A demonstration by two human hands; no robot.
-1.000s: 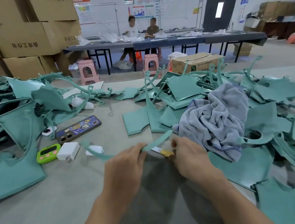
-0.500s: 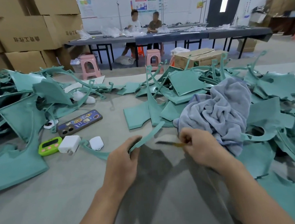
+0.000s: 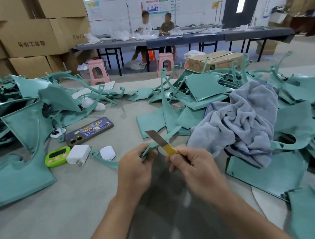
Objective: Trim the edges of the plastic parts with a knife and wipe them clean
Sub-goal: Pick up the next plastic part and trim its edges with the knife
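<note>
**Grip.** Right hand point(image 3: 192, 165): fingers curled round the yellow handle of a utility knife point(image 3: 161, 142), bare blade pointing far-left. Left hand point(image 3: 136, 168): pinches a thin curved teal plastic part point(image 3: 171, 134), held over the table point(image 3: 47, 213) at near centre. The blade crosses it just beside the left fingertips.

**Hazards (judged).** The part is narrow and probably flexible. If it bends or the blade skids, the edge could reach the left fingers or gouge the part.

**Surroundings.**
- Grey towel point(image 3: 243, 120), just right of the hands, with nothing blocking the reach to it.
- White earbud case point(image 3: 108, 153), charger point(image 3: 78, 154), green timer point(image 3: 57, 156) and phone point(image 3: 88, 131), left, near the part's tail.
- Left heap of teal parts point(image 3: 27, 127) and right heap of teal parts point(image 3: 303, 119), which crowd the working space.
</note>
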